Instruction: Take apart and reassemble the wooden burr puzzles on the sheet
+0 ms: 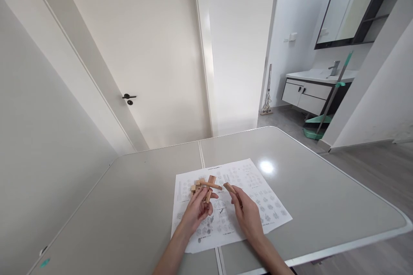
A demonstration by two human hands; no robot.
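My left hand (pixel 194 211) is closed around a partly interlocked wooden burr puzzle (pixel 210 184), with notched bars sticking out at different angles. Pale small wooden blocks (pixel 197 184) show just beyond those fingers; whether they are joined to the puzzle or lie on the paper, I cannot tell. Between thumb and fingers, my right hand (pixel 248 214) grips a single wooden bar (pixel 229 187), its far end pointing towards the puzzle with a small gap between. Beneath both hands lies a printed instruction sheet (pixel 271 200) covered in small drawings.
The sheet rests on a grey folding table (pixel 142 206) with a pale rim and a centre seam. Beyond it stands a white door (pixel 155 51) with a black handle. A washbasin cabinet (pixel 306 92), a mop (pixel 268 90) and a green dustpan (pixel 312 133) are at the right.
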